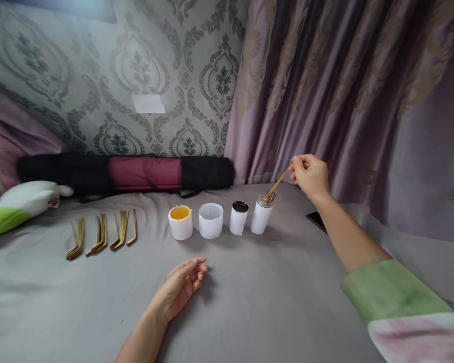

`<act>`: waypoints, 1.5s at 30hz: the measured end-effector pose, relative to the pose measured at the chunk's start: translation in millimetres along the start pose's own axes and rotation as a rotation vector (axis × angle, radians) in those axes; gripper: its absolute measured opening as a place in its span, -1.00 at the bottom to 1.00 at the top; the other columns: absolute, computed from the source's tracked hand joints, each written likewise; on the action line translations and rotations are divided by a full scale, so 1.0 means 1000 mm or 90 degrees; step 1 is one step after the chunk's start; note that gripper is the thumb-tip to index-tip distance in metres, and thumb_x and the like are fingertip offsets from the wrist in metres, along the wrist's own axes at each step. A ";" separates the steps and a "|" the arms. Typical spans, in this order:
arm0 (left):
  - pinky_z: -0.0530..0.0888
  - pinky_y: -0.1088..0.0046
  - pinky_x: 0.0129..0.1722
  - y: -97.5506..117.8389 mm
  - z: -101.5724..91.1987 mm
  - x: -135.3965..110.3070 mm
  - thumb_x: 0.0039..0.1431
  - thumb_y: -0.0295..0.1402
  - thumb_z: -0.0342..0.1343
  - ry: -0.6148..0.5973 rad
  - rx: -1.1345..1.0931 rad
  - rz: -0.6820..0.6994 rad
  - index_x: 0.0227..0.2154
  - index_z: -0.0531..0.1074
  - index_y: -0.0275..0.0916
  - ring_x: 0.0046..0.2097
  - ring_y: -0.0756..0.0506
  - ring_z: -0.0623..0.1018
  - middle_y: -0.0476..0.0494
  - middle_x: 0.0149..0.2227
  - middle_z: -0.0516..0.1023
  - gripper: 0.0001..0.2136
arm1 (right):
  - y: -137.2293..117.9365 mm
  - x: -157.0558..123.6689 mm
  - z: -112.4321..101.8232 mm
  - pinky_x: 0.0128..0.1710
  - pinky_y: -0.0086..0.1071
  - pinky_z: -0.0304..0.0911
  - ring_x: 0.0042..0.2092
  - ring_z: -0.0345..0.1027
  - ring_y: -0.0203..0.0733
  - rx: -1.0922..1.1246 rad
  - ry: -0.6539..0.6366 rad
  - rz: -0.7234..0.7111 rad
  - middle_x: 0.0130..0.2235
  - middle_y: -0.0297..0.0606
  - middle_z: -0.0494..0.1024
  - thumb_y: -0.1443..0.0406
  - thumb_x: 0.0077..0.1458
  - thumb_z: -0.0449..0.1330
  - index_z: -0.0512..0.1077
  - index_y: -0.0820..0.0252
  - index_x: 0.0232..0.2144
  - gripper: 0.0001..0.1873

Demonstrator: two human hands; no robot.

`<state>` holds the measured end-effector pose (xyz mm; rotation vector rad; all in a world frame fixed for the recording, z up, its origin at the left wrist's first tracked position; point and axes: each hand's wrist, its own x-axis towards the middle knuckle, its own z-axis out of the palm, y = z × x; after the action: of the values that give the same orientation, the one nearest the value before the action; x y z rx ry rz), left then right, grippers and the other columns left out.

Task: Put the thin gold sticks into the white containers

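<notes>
My right hand point(310, 175) pinches the upper end of a thin gold straw point(278, 182). The straw slants down into the mouth of a white-wrapped jar point(259, 219), where several more gold ends stick out. Low over the grey sheet, my left hand point(182, 285) is empty, its fingers loosely curled and apart. To the jar's left stand a narrow white cup with a black inside point(237, 223), a wide white cup point(211, 228) and a white cup with a yellow-orange inside point(181, 230). Bent gold straws lie in bunches point(103, 234) farther left, with a slim one point(133, 227) beside them.
A long black and maroon bag point(146, 173) lies along the patterned wall. At the left is a white and green plush toy point(30, 201). A dark phone point(317, 221) rests under my right forearm, near the purple curtain point(287, 91).
</notes>
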<state>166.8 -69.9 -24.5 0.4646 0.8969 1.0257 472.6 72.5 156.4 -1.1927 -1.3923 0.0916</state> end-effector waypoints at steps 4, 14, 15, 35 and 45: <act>0.40 0.60 -0.46 0.000 0.001 -0.001 0.01 -0.41 0.09 0.001 0.005 0.002 -0.29 0.38 -0.35 -0.47 0.09 0.41 -0.11 -0.44 0.45 -0.82 | 0.007 -0.002 0.006 -0.73 -0.56 0.08 -0.66 0.22 -0.44 -0.028 -0.033 0.000 -0.54 -0.30 0.46 0.16 -0.03 0.06 0.36 0.25 -0.47 -0.75; 0.40 0.60 -0.45 -0.001 -0.002 0.000 0.02 -0.39 0.07 -0.012 -0.005 0.004 -0.30 0.39 -0.34 -0.47 0.09 0.41 -0.12 -0.43 0.45 -0.82 | 0.019 -0.010 0.019 -0.63 -0.51 0.13 -0.63 0.26 -0.40 -0.060 -0.095 0.011 -0.54 -0.30 0.46 0.14 -0.04 0.05 0.39 0.25 -0.46 -0.72; 0.40 0.61 -0.45 -0.001 -0.002 0.000 0.02 -0.39 0.07 -0.010 -0.005 0.004 -0.30 0.39 -0.34 -0.48 0.09 0.41 -0.12 -0.43 0.45 -0.83 | 0.019 -0.012 0.020 -0.62 -0.50 0.14 -0.63 0.26 -0.39 -0.060 -0.098 0.013 -0.54 -0.30 0.46 0.13 -0.04 0.05 0.39 0.25 -0.47 -0.72; 0.40 0.59 -0.45 -0.001 -0.002 0.001 0.02 -0.38 0.08 -0.004 0.009 0.005 -0.28 0.38 -0.37 -0.46 0.09 0.40 -0.14 -0.41 0.44 -0.80 | 0.033 -0.027 0.028 -0.46 -0.43 0.14 -0.45 0.33 -0.25 -0.187 -0.087 -0.007 -0.49 -0.27 0.51 0.19 -0.06 0.06 0.49 0.22 -0.46 -0.73; 0.40 0.60 -0.46 0.000 0.000 0.000 0.03 -0.39 0.07 -0.002 0.007 0.003 -0.28 0.38 -0.37 -0.47 0.09 0.40 -0.13 -0.42 0.44 -0.81 | 0.046 -0.031 0.032 -0.45 -0.42 0.17 -0.42 0.35 -0.23 -0.178 -0.117 0.026 -0.46 -0.26 0.53 0.20 -0.07 0.06 0.49 0.22 -0.45 -0.73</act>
<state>166.3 -69.7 -24.6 0.4784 0.8994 1.0241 466.1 91.7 95.7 -1.4743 -1.5793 0.0362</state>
